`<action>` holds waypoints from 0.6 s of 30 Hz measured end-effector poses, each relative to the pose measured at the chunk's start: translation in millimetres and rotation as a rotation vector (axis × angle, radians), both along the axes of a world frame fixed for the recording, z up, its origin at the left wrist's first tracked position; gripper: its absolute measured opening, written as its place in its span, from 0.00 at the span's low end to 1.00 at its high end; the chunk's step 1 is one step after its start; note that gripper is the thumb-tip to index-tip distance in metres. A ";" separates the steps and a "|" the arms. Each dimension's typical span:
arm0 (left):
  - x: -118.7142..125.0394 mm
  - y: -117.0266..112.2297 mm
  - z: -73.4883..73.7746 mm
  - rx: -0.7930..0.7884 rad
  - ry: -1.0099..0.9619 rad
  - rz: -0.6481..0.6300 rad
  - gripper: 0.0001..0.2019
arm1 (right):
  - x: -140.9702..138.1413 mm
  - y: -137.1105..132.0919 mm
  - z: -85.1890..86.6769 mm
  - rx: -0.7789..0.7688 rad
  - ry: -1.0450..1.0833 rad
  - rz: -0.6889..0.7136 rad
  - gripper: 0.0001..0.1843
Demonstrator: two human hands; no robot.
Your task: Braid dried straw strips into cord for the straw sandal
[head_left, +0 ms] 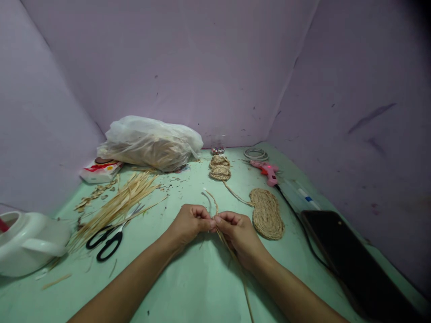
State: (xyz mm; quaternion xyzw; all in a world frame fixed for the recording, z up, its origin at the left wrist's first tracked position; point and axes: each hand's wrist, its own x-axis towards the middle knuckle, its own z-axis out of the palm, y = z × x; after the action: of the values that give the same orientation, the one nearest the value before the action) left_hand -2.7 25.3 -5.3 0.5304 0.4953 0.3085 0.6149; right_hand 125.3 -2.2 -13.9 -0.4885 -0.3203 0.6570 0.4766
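My left hand [191,222] and my right hand [237,231] meet over the middle of the green table [188,287], fingers curled in a pinch. Both are closed on a thin braid of straw strands [214,207] that curves up beyond my fingertips. Its loose ends [239,273] trail back under my right wrist toward me. Just right of my right hand lies a flat oval mat of coiled braid [266,213], with a cord leading from its far end.
Black-handled scissors [108,240] and a heap of loose straw [117,204] lie at left, a white kettle [28,242] at the far left. A stuffed plastic bag [150,142], two small coiled mats [220,168], a pink glue gun [267,171] and a black slab [346,253] ring the work area.
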 end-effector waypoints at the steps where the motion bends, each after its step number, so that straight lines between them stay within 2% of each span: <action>1: 1.1 -0.8 0.2 0.029 0.010 0.008 0.07 | 0.3 0.2 0.0 -0.007 0.009 0.001 0.09; 5: 3.9 -3.4 2.1 0.068 0.033 0.020 0.07 | 1.7 2.1 -2.8 -0.011 -0.003 0.005 0.08; 12: 6.3 -4.5 -0.2 -0.023 0.026 0.053 0.07 | -0.3 4.6 -10.7 0.046 -0.080 -0.059 0.10; 18: 6.4 -2.6 -2.1 -0.084 0.075 0.070 0.04 | 1.0 4.4 -17.4 0.229 -0.300 -0.004 0.08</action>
State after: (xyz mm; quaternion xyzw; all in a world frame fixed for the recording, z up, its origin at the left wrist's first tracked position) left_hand 3.8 22.7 -7.4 0.4977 0.5489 0.2887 0.6063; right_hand 126.3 2.2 -31.2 -0.5239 -0.4597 0.5351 0.4773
